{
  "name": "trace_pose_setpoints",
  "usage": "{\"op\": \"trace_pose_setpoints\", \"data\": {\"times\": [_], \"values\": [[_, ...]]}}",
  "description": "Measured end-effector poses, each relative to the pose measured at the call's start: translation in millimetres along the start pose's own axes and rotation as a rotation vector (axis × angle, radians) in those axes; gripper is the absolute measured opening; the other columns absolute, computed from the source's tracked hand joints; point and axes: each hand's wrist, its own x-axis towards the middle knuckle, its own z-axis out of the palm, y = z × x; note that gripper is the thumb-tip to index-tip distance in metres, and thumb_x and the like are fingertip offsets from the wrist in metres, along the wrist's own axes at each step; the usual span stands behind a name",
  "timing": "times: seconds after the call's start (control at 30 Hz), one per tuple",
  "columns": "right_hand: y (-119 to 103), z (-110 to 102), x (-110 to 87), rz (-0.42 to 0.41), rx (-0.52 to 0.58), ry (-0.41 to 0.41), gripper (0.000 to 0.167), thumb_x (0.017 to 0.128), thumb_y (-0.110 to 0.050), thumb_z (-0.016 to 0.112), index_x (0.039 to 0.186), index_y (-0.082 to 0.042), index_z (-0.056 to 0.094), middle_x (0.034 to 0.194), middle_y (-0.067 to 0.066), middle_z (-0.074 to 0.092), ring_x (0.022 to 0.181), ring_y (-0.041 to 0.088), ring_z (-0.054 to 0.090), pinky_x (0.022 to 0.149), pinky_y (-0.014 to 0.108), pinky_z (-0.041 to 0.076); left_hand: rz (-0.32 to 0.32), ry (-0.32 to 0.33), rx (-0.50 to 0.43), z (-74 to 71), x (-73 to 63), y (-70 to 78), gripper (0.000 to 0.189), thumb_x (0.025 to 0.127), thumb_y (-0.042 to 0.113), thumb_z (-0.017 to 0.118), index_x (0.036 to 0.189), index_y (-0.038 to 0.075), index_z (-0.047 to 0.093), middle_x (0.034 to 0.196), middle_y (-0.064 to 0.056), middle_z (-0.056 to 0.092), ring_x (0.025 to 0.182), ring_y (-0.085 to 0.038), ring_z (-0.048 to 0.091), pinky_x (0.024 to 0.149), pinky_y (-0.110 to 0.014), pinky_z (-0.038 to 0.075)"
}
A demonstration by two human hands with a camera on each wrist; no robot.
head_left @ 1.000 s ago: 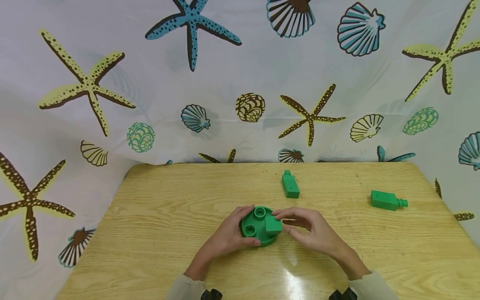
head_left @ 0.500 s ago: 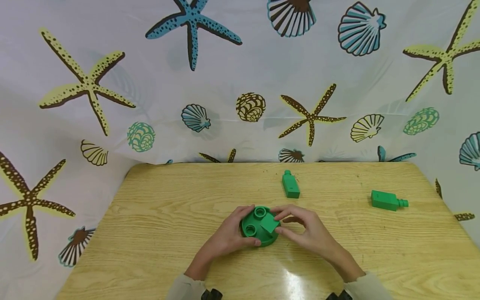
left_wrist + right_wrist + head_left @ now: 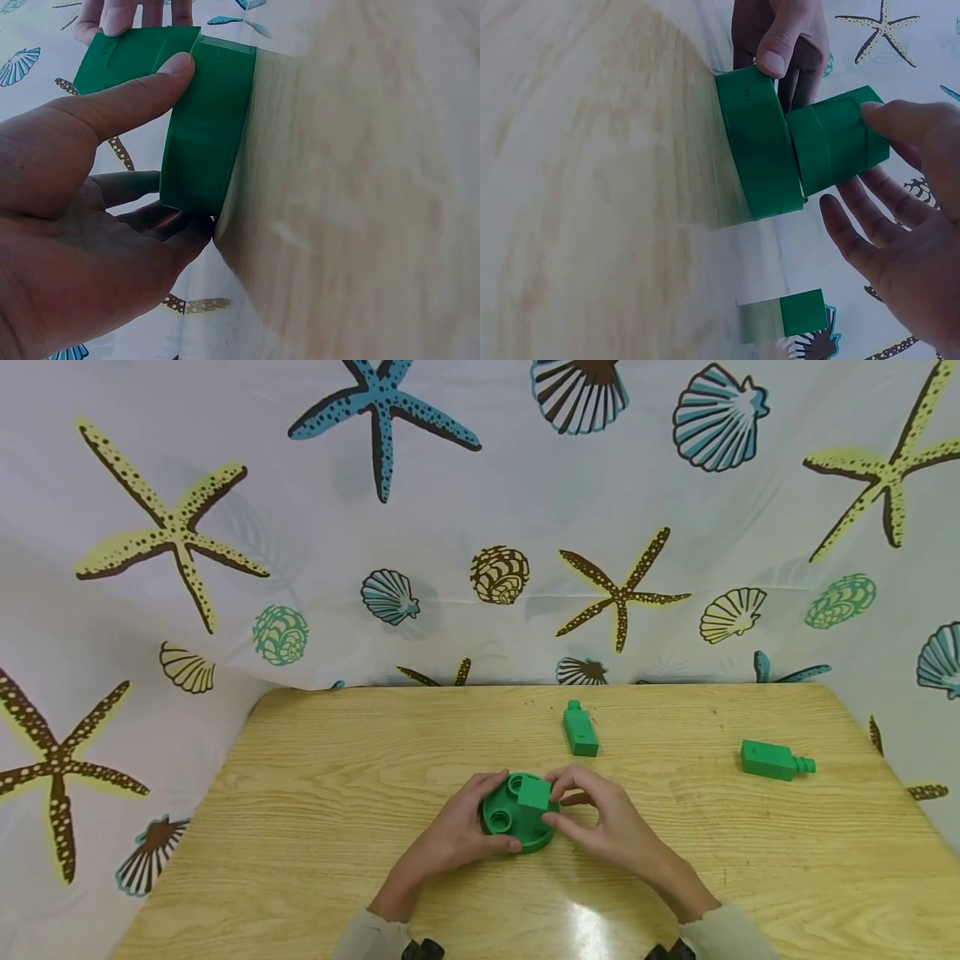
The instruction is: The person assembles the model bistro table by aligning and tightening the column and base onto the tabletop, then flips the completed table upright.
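In the head view my left hand (image 3: 459, 833) grips the rim of a round green base (image 3: 527, 841) on the table, thumb at the near side and fingers round the far side. The base has two open threaded sockets (image 3: 500, 822) on its left part. A green rectangular block (image 3: 535, 793) stands up from the base's right part, its lower end hidden. My right hand (image 3: 611, 818) pinches this block between thumb and fingers. From the right wrist, the thumb lies on the block (image 3: 838, 139), beside the thick base wall (image 3: 761, 150).
Behind the hands lies a green block with a threaded neck (image 3: 581, 731), neck pointing away. A similar green block (image 3: 772, 761) lies farther right, its neck to the right. The wooden table (image 3: 337, 793) meets a cloth (image 3: 450, 627) printed with starfish and shells.
My right hand has moved slightly left and closed on the block, which has turned and now overlaps the far socket. My left hand and the base stay put.
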Motion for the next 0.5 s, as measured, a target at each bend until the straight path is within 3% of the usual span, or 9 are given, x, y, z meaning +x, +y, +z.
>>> {"op": "trace_pose_setpoints", "data": {"times": [0.13, 0.33, 0.5], "values": [[1.5, 2.7, 2.0, -0.009, -0.052, 0.005, 0.027, 0.089, -0.004, 0.08, 0.107, -0.009, 0.06, 0.12, 0.008, 0.065, 0.109, 0.028, 0.066, 0.079, 0.044, 0.062, 0.005, 0.0, -0.001, -0.2, -0.9, 0.4, 0.093, 0.082, 0.02, 0.089, 0.156, -0.004, 0.037, 0.152, -0.021, 0.043, 0.137, -0.039, 0.046, 0.111, -0.057, 0.042], [1.4, 3.3, 4.7, 0.011, -0.112, -0.011, 0.052, 0.089, -0.005, 0.08, 0.136, -0.012, 0.059, 0.126, 0.005, 0.061, 0.097, 0.022, 0.066, 0.075, 0.039, 0.062, 0.0, 0.002, 0.006, -0.5, -1.5, 1.5, 0.093, 0.082, 0.02, 0.09, 0.156, -0.003, 0.037, 0.151, -0.019, 0.044, 0.137, -0.038, 0.047, 0.111, -0.055, 0.042], [0.8, 2.6, 7.2, 0.01, -0.162, -0.03, 0.051, 0.09, -0.013, 0.081, 0.138, -0.012, 0.063, 0.13, -0.001, 0.061, 0.09, 0.017, 0.062, 0.068, 0.035, 0.06, 0.013, 0.005, 0.013, -0.2, -1.5, 0.7, 0.093, 0.083, 0.021, 0.089, 0.156, -0.003, 0.038, 0.151, -0.02, 0.044, 0.135, -0.038, 0.048, 0.11, -0.056, 0.043]]}}
